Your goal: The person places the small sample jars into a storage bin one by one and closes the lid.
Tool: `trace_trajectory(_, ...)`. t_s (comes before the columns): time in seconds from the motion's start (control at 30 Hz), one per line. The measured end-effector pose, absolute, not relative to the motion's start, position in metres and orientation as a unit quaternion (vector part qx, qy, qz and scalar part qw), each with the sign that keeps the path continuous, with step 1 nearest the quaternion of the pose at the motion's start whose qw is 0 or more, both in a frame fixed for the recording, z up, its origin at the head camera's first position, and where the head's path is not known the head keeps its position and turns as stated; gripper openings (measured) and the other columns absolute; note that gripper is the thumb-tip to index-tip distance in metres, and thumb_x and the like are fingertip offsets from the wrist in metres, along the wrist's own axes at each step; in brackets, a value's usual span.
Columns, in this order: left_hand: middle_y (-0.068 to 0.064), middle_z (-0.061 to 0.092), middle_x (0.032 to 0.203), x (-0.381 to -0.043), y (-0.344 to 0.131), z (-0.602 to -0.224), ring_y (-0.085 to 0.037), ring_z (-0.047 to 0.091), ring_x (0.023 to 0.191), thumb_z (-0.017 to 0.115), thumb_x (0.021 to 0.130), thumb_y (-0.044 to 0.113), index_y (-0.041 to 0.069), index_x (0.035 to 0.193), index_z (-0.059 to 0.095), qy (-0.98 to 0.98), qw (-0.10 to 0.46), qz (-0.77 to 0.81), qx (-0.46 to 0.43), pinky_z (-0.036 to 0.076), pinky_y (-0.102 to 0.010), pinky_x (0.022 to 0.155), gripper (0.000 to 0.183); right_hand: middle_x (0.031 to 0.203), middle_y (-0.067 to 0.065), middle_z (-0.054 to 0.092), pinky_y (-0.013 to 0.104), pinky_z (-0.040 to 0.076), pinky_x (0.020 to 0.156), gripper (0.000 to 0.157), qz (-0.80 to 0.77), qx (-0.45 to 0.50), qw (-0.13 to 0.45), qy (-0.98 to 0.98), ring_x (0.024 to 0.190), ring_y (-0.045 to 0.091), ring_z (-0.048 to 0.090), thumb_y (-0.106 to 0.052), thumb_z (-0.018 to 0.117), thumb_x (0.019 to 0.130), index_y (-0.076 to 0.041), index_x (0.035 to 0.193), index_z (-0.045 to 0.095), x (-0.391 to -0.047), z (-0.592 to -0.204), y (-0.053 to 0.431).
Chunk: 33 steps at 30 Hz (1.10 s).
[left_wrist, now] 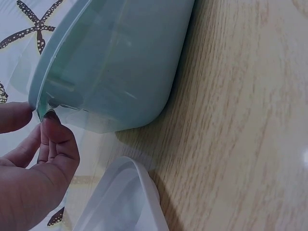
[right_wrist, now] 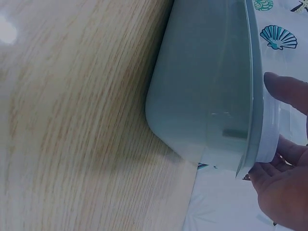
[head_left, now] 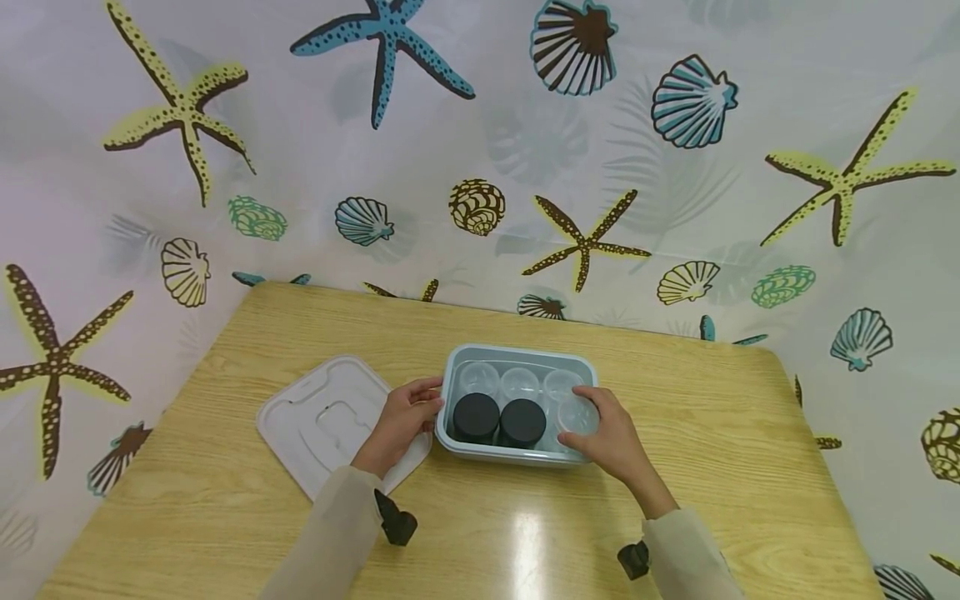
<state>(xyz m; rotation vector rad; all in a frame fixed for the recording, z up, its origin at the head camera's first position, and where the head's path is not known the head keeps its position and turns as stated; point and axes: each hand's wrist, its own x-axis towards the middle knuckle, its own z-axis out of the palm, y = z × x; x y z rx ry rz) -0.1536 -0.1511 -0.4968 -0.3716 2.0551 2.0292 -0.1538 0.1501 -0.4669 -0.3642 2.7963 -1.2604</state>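
A pale blue plastic storage box (head_left: 517, 455) stands on the table, with two black-lidded jars (head_left: 476, 417) in its front row and several clear-lidded jars (head_left: 520, 385) behind and to the right. At the box's left end my left hand (head_left: 401, 421) pinches the rim between thumb and fingers, as the left wrist view shows up close. My right hand (head_left: 611, 433) holds a clear-lidded jar (head_left: 578, 415) at the front right corner, thumb and fingers spread around its lid. In the right wrist view this ridged lid (right_wrist: 269, 132) sticks up past the box's rim.
A white lid (head_left: 300, 417) lies flat on the wooden table left of the box, partly behind my left hand and forearm. Bare wood (head_left: 720, 433) extends to the right. Behind the table hangs a cloth (head_left: 450, 142) printed with starfish and shells.
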Motion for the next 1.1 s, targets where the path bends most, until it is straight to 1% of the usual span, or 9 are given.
trace_trajectory(0.27,-0.011,0.055,0.110,-0.1528,-0.1516,-0.4965,-0.010,0.053,0.081,0.054,0.094,0.004,0.001,0.136,0.050,0.702,0.111,0.692,-0.127,0.047,-0.023,0.065,0.042,0.128,0.020,0.053,0.053,0.044,0.093,0.066,-0.405,-0.121,0.029,0.906,0.114,0.036,0.053,-0.012,0.082,0.070,-0.001,0.129,0.053,-0.1532,-0.4657,0.1492)
trace_trajectory(0.47,-0.010,0.055,0.110,-0.1532,-0.1514,-0.4960,-0.010,0.053,0.081,0.054,0.094,0.005,0.002,0.136,0.050,0.703,0.112,0.691,-0.127,0.047,-0.022,0.066,0.042,0.129,0.020,0.053,0.052,0.044,0.094,0.066,-0.404,-0.118,0.030,0.907,0.115,0.036,0.052,-0.011,0.082,0.070,-0.001,0.129,0.053,-0.1536,-0.4660,0.1483)
trace_trajectory(0.83,-0.014,0.055,0.113,-0.1513,-0.1507,-0.4931,-0.009,0.053,0.081,0.054,0.095,0.006,0.000,0.137,0.047,0.702,0.112,0.693,-0.120,0.047,-0.024,0.066,0.043,0.129,0.020,0.053,0.052,0.045,0.093,0.067,-0.407,-0.118,0.024,0.906,0.114,0.037,0.053,-0.010,0.082,0.069,-0.001,0.129,0.053,-0.1527,-0.4657,0.1479)
trace_trajectory(1.1,-0.010,0.055,0.109,-0.1514,-0.1511,-0.4932,-0.009,0.053,0.080,0.055,0.094,0.006,0.001,0.137,0.048,0.704,0.110,0.691,-0.121,0.047,-0.024,0.067,0.043,0.129,0.021,0.053,0.050,0.041,0.101,0.066,-0.419,-0.127,0.030,0.899,0.120,0.038,0.050,-0.008,0.081,0.071,0.002,0.130,0.052,-0.1526,-0.4662,0.1487)
